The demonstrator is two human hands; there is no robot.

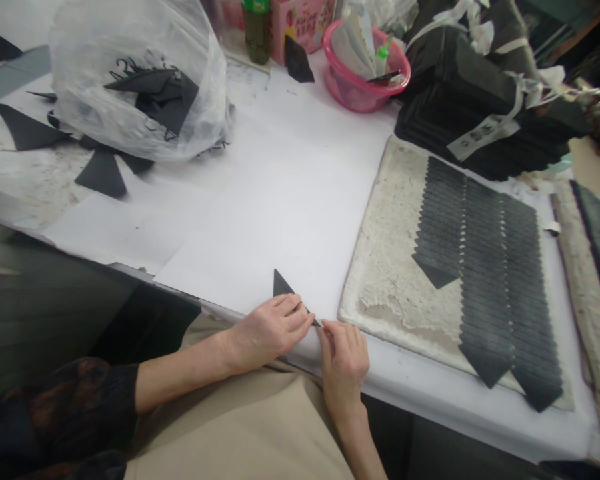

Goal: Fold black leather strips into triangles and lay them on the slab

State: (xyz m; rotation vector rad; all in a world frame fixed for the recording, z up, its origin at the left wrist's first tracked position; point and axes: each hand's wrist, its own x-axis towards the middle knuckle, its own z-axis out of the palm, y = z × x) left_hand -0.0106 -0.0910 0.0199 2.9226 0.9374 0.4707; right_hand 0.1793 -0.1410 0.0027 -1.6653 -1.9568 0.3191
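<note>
A small black triangular fabric piece (281,285) lies at the near edge of the white paper sheet (290,207). My left hand (270,330) rests flat over its lower part, fingers stretched out and pressing on it. My right hand (344,360) sits at the table edge just right of the piece, fingertips pinched at its right corner. To the right, a worn grey board (385,273) carries three overlapping rows of black fabric pieces (485,260).
A clear plastic bag (135,80) of black cut pieces stands at the back left, with loose black triangles (103,175) beside it. A pink basin (363,83), a green bottle (257,30), a pink box (303,20) and tied black bundles (485,100) sit at the back.
</note>
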